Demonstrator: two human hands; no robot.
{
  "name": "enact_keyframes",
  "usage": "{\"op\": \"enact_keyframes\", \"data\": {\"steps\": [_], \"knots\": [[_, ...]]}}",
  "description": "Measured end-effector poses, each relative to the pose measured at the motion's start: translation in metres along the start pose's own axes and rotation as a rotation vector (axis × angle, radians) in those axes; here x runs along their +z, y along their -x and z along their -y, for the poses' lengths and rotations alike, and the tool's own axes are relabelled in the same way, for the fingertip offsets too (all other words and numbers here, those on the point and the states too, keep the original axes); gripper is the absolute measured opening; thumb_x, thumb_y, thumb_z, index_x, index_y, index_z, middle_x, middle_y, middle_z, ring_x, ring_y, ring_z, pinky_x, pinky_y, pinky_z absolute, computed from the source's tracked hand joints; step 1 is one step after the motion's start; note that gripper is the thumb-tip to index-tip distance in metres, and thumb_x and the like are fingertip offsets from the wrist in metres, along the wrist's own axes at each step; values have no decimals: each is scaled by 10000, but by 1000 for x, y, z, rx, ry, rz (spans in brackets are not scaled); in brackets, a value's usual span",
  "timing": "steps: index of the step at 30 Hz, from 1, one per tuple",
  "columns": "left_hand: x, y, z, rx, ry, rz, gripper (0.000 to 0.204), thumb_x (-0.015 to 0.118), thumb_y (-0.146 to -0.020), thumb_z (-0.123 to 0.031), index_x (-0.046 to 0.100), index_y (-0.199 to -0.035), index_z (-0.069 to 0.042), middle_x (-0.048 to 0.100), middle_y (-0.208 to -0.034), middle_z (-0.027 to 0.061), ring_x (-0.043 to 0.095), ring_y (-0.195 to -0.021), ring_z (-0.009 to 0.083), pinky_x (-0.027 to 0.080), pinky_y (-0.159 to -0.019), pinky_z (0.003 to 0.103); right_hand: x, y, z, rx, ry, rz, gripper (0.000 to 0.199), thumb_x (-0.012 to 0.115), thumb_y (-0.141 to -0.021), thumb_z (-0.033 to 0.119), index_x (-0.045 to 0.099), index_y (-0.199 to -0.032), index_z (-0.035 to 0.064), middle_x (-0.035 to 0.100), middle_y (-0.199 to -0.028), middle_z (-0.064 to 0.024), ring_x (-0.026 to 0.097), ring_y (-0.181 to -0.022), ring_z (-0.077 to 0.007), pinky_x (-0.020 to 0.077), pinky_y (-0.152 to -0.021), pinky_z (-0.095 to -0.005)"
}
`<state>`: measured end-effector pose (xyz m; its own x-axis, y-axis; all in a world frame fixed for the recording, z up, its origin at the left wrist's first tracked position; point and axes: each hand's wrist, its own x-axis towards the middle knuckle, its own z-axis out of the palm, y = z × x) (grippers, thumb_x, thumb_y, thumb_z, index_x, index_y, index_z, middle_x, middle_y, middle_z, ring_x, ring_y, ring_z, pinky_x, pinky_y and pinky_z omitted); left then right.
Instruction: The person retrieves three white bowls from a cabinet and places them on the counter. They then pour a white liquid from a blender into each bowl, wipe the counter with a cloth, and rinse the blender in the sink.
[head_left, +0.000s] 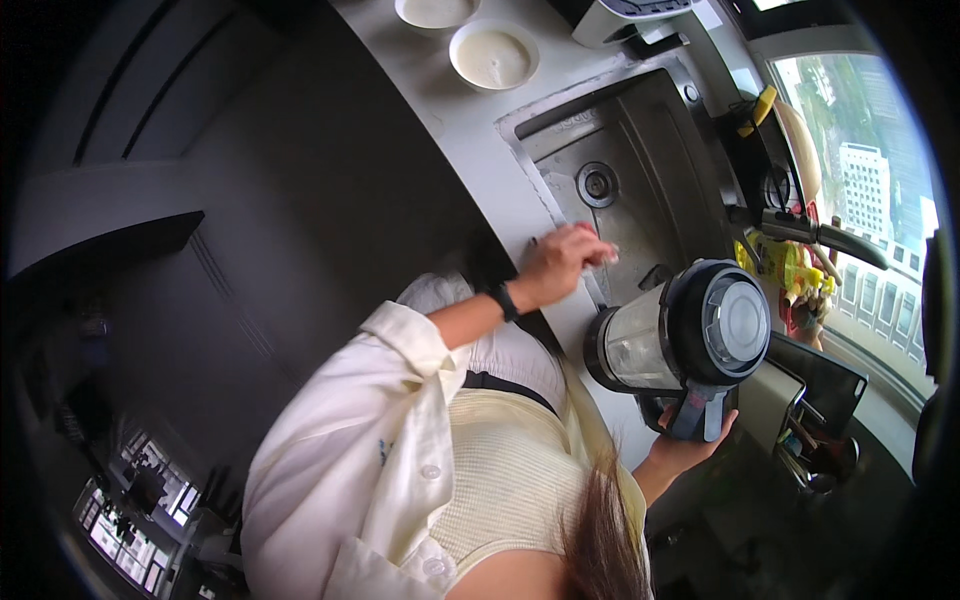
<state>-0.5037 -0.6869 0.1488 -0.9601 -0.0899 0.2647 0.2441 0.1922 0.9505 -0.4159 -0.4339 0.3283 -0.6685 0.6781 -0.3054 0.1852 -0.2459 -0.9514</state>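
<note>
A clear blender jug [635, 345] with a black lid [735, 310] and a dark base stands by the sink's right end. Whitish film coats its wall. My right hand [700, 440] is wrapped round the jug's grey handle [700, 412], its fingers partly hidden behind it. My left hand [568, 265], a black band at its wrist, hovers over the front rim of the steel sink [640, 215]. Its fingers are curled together, and nothing shows in them. The palm is turned from view. A round drain [598, 184] sits in the sink's floor.
Two white bowls of pale liquid, one of them nearer [495, 57], stand on the counter left of the sink. A white appliance [620, 20] is behind them. A faucet [820, 235] and a yellow packet [785, 265] line the window side. Utensils [810, 455] stand at the right.
</note>
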Motion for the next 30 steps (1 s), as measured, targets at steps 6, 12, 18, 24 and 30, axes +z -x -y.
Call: {"op": "enact_keyframes", "data": {"steps": [6,12,18,24,30], "knots": [[-40,8,7,115,-83,526,336,564,-783,11,605,-1100,-93,633,-1062,90,582,-1054,278,437,-899,363,2,-2,4,24,58,160,397,437,-930,475,569,-1087,135,623,-868,-94,612,-610,-273,456,-429,-346],[18,35,37,449,-550,373,176,573,-811,-189,610,-982,-171,579,-1216,30,474,-1243,218,311,-1026,559,24,11,9,-3,166,214,593,312,-926,580,494,-717,56,414,-441,-78,416,-371,-212,323,-390,-296],[43,17,35,262,-646,308,65,583,-790,-214,627,-803,-168,597,-930,31,569,-942,238,431,-834,506,32,16,14,44,163,249,579,347,-919,567,403,-601,86,331,-455,-21,311,-375,-162,275,-417,-287],[-6,-20,11,-206,462,-217,150,561,-881,-157,630,-1014,-150,582,-852,35,610,-731,185,508,-587,316,35,14,16,50,207,290,552,349,-914,563,358,-593,114,334,-479,-3,298,-395,-153,278,-448,-284],[-151,1,9,-499,1327,-521,354,512,-923,-317,550,-1156,-53,618,-930,48,644,-836,159,546,-633,324,42,15,21,25,257,375,577,287,-947,555,387,-615,94,351,-477,-17,309,-391,-162,302,-445,-308]]}}
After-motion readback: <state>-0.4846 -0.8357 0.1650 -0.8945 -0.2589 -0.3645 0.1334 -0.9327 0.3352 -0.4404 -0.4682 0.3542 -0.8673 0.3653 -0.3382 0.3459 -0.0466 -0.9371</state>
